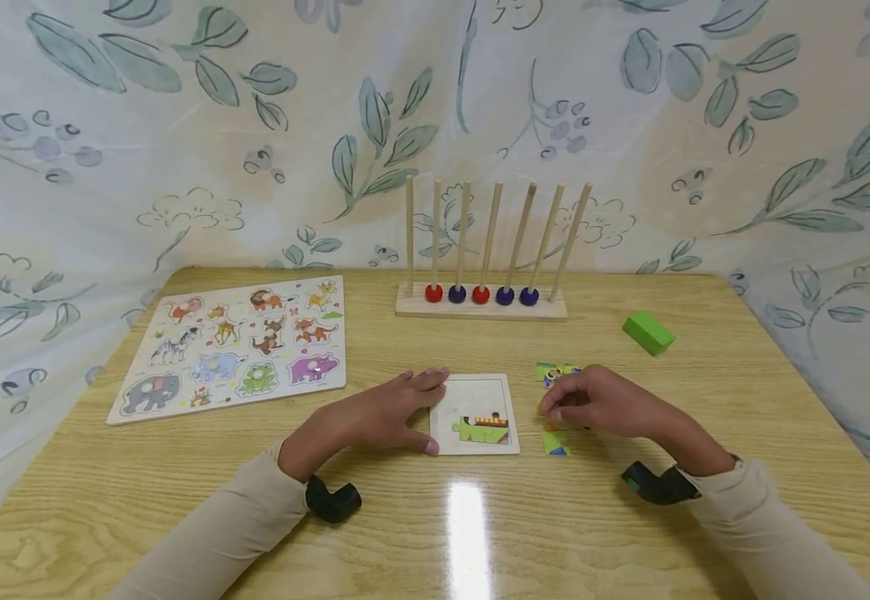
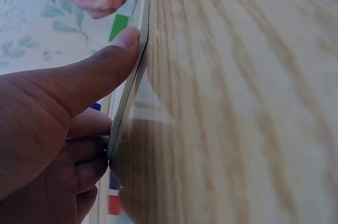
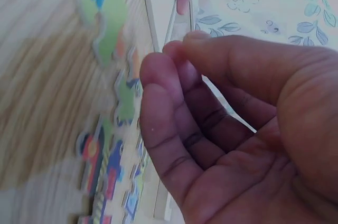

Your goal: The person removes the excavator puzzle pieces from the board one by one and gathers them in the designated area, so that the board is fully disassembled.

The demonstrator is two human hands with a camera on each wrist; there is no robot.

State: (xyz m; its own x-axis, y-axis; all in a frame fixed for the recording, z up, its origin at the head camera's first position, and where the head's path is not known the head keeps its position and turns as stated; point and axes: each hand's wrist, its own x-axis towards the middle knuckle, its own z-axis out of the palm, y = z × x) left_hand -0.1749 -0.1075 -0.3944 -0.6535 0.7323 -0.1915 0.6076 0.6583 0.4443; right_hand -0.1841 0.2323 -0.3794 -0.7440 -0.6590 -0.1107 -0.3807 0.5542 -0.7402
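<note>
A shallow white puzzle board [image 1: 465, 396] lies on the table with joined green pieces [image 1: 483, 430] in its lower part. My left hand [image 1: 386, 412] rests along the board's left side, fingertips at its upper left corner and thumb at the lower left. In the left wrist view the thumb [image 2: 124, 39] presses the board's edge. To the board's right, my right hand [image 1: 603, 402] hovers over loose puzzle pieces [image 1: 555, 442] with loosely bent fingers. The right wrist view shows nothing held between its thumb and fingers [image 3: 163, 113]. The hand partly hides the pieces in the head view.
An animal peg puzzle [image 1: 243, 346] lies at the left. Behind the board stands a wooden rack [image 1: 480, 310] with upright rods and red and blue beads. A green block [image 1: 648, 332] sits at the right. A floral cloth [image 1: 435, 108] hangs behind the table [image 1: 375, 533].
</note>
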